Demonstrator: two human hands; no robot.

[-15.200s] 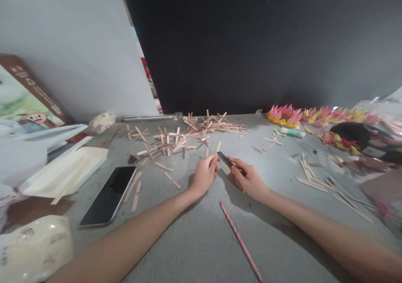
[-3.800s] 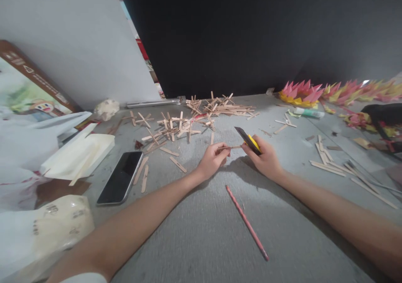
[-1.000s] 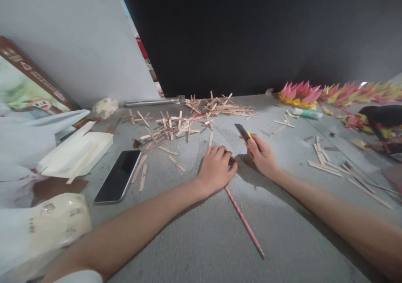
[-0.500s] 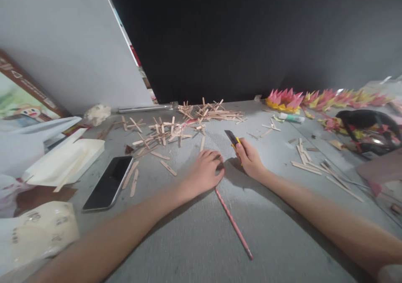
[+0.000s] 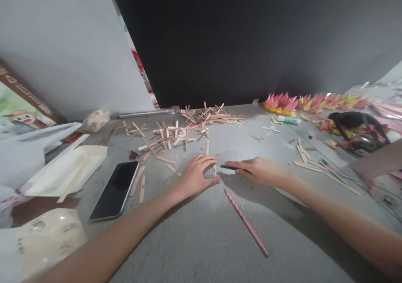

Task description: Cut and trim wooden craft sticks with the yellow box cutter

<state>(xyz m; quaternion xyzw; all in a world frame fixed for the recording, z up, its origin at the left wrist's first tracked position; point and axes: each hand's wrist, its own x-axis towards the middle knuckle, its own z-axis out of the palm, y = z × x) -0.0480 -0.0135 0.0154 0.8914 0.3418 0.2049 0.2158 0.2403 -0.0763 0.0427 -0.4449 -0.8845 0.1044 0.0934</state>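
Observation:
My left hand (image 5: 197,175) rests on the grey tabletop, its thumb and fingers closed around the ends of a short wooden craft stick (image 5: 214,169) that stands out between them. In my right hand (image 5: 256,170) is a utility knife (image 5: 228,167), mostly covered by my fingers; its dark tip points left toward the stick, a little apart from it. My right forefinger lies along the knife. Just beyond my left fingers another craft stick (image 5: 207,146) lies on the table. A pink pencil (image 5: 246,223) lies at an angle nearer to me.
Crossed craft sticks are heaped (image 5: 176,135) at the back. A phone (image 5: 114,190) and a white tray (image 5: 97,151) lie left. To the right are loose sticks (image 5: 306,165), a glue stick (image 5: 288,119), pink-yellow paper flowers (image 5: 281,103) and a black strap-like object (image 5: 358,128).
The knife has swung from pointing up and away to lying low, pointing left near the stick. My left hand has opened enough to reveal the stick in its grip.

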